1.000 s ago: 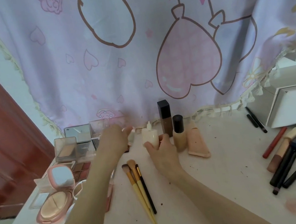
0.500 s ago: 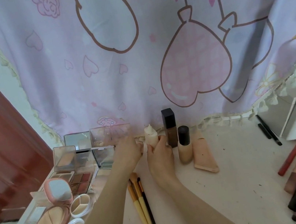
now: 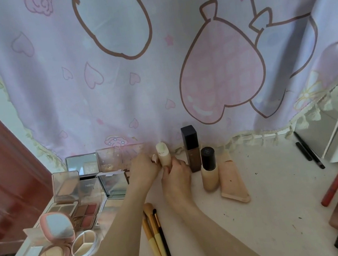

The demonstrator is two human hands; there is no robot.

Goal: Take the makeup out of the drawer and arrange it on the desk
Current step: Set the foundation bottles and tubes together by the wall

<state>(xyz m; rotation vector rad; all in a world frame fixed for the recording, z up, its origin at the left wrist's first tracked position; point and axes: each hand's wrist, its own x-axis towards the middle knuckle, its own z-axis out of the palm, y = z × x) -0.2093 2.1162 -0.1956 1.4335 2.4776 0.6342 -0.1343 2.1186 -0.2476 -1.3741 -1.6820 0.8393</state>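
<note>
While the right hand [image 3: 176, 174] grips the cream plastic tube [image 3: 164, 156] low at the far worktop [image 3: 274, 210] edge, the left hand [image 3: 142, 170] pinches beside it; light, smooth, likely slippery, so grasp mid-body.

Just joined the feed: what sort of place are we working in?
Probably a bedroom vanity desk: open palettes and brushes on the desk, a cartoon curtain behind, a wooden door at left.
</note>
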